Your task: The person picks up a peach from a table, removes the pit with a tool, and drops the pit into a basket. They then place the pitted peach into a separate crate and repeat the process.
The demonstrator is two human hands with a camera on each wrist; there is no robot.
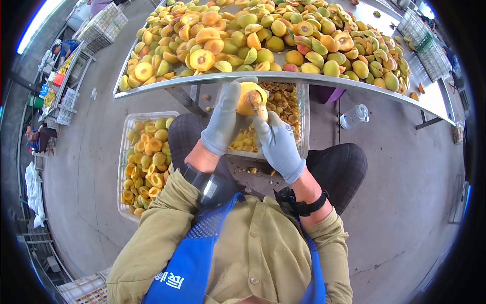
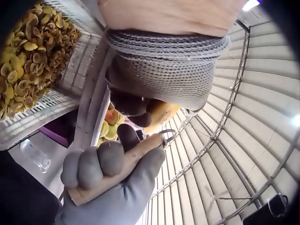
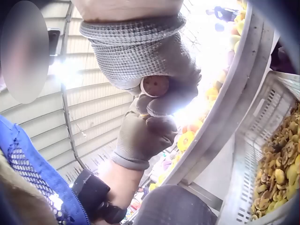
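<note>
Both hands wear grey gloves and meet just below the table edge in the head view. My left hand (image 1: 221,120) holds a yellow peach half (image 1: 247,97), cut side up. In my right hand (image 1: 281,147) is a wooden-handled pitting knife (image 2: 115,174), gripped with the fingers wrapped round its handle. Its curved metal tip is at the peach in the left wrist view. The handle's round butt end (image 3: 155,86) sticks out of the right fist in the right wrist view. Around the pit, the peach's middle is brown and partly hidden by the tool.
A metal table (image 1: 202,79) ahead carries a heap of cut peaches (image 1: 238,40). Beneath it stands a white crate (image 1: 304,121) of pits and scraps. Left of the knees, another crate (image 1: 123,175) holds hollowed peach halves (image 1: 147,164). A clear plastic jug (image 1: 355,116) is on the floor.
</note>
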